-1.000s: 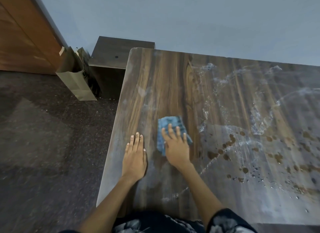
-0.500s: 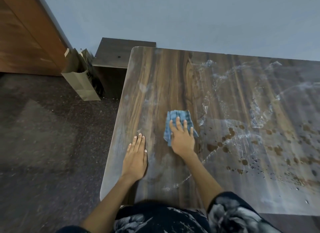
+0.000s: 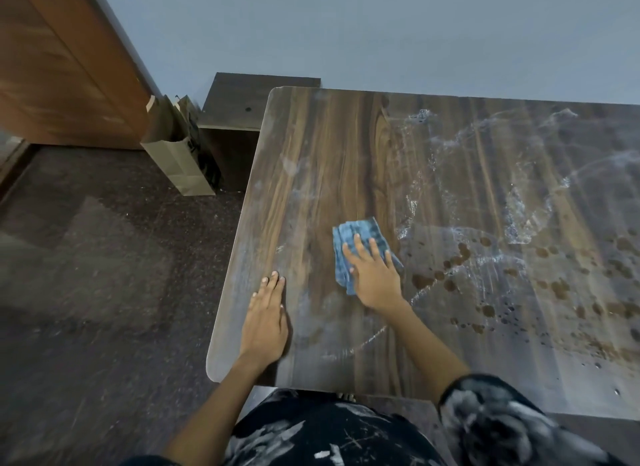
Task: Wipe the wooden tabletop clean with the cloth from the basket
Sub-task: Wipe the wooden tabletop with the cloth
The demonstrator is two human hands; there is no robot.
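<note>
Wiping is under way: the right hand (image 3: 375, 280) presses flat, fingers spread, on the blue cloth (image 3: 358, 238) mid-table (image 3: 311, 160). The left hand (image 3: 265, 321) lies open and empty near the edge. Next, sweep right across the brown spots (image 3: 450, 275).

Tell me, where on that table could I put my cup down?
The dry bare stretch of tabletop between the far left corner and the blue cloth is free. The left hand rests flat near the left edge; brown spill spots and white streaks cover the right side.
</note>
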